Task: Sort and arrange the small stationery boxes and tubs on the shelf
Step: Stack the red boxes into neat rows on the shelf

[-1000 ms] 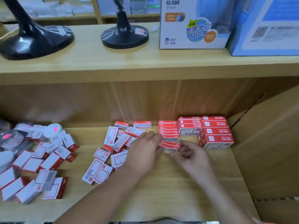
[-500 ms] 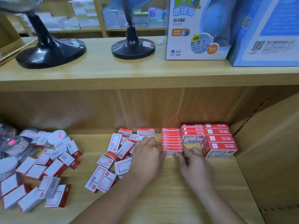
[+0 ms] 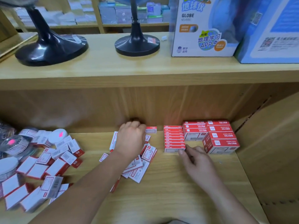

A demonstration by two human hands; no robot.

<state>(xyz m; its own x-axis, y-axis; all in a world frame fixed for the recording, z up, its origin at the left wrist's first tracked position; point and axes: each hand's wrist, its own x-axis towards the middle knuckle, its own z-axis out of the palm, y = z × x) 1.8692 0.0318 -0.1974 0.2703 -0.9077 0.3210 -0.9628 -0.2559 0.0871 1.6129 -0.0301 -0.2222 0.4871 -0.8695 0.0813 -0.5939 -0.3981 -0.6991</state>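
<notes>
A neat row of small red boxes (image 3: 174, 139) stands on the lower shelf (image 3: 161, 183), next to a stack of larger red boxes (image 3: 220, 136) in the right corner. My right hand (image 3: 195, 160) lies in front of the row, one fingertip touching the front box's lower corner, fingers loosely bent. My left hand (image 3: 131, 139) reaches over the middle pile of loose red-and-white boxes (image 3: 144, 160), fingers curled down at the pile's back edge; what they hold is hidden. A single box (image 3: 151, 129) stands just right of those fingers.
A second heap of loose boxes (image 3: 48, 168) and clear round tubs (image 3: 14, 143) with white lids fill the left. The shelf's side panel (image 3: 267, 143) closes the right. On the upper shelf stand two black globe stands (image 3: 137, 44), a globe carton (image 3: 202, 29) and a blue box (image 3: 275, 38).
My left hand left the red row and moved left and back into the loose pile. The box held earlier now stands at the row's front. My right hand stayed by the row.
</notes>
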